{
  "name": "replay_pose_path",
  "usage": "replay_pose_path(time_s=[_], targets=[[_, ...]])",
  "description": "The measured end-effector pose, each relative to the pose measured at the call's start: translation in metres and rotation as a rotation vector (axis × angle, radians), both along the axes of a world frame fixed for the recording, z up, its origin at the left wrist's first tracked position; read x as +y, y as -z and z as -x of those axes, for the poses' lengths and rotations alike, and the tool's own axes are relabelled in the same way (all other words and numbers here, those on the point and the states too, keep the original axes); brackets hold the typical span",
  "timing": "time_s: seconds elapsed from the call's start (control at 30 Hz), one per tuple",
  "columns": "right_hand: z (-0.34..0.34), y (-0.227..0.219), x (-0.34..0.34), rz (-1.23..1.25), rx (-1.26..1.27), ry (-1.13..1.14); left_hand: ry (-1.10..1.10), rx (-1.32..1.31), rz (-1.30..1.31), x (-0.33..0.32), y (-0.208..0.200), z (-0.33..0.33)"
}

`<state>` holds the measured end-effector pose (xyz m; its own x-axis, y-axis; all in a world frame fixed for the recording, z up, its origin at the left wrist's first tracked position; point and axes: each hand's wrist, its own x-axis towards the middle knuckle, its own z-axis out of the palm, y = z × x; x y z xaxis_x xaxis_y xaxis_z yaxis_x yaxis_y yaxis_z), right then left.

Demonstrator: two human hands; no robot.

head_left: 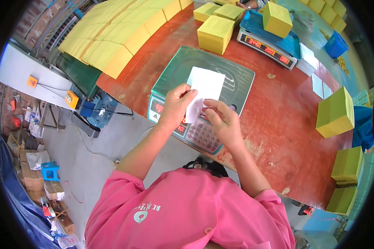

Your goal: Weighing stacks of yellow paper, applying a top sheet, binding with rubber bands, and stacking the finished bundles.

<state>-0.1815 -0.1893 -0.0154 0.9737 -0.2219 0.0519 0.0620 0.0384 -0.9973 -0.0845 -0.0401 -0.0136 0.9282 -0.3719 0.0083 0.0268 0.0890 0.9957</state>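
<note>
A sheet or thin stack of white paper [207, 83] is held up over the near part of a digital scale [239, 76]. My left hand [178, 103] pinches its left edge between thumb and fingers. My right hand [225, 122] is at the lower right edge, thumb and fingers bent closed on the paper; the fingertips are partly hidden. The lower part of the paper bends toward me. Below my hands, the scale's keypad [203, 135] and red-lit display are partly covered.
A second scale [266, 49] with a blue tray bears a yellow paper block [277, 20]. More yellow blocks [215, 34] stand beside it, in long rows [112, 39] at far left and along the right edge. White paper stacks [306, 60] lie on the red table [278, 124]. Another person's hand [249, 4] shows at the far side.
</note>
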Motion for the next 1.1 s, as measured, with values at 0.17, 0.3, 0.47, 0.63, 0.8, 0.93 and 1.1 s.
replay_pose_path(time_s=[0.17,0.3,0.47,0.63,0.8,0.93,1.1], targets=[[0.002,-0.008,-0.028,-0.015,-0.039,-0.007,-0.218,-0.228,-0.226,0.001,-0.016,-0.003],[-0.013,-0.008,-0.069,0.253,-0.081,0.133,-0.600,-0.773,-0.696,0.027,-0.079,-0.016],[-0.045,0.005,-0.083,0.929,-0.314,0.262,-0.175,-0.869,-0.983,-0.026,-0.078,0.000],[-0.082,0.014,-0.079,1.112,-0.257,0.279,0.072,-1.016,-1.013,-0.042,-0.022,-0.008],[-0.086,0.018,-0.074,1.139,-0.218,0.291,0.143,-0.879,-1.012,-0.051,-0.030,-0.012],[-0.074,-0.001,-0.061,0.841,-0.078,0.280,0.187,-0.930,-1.010,-0.044,-0.029,-0.008],[-0.063,-0.007,-0.042,0.552,0.005,0.312,0.198,-0.967,-0.937,-0.037,-0.021,-0.011]])
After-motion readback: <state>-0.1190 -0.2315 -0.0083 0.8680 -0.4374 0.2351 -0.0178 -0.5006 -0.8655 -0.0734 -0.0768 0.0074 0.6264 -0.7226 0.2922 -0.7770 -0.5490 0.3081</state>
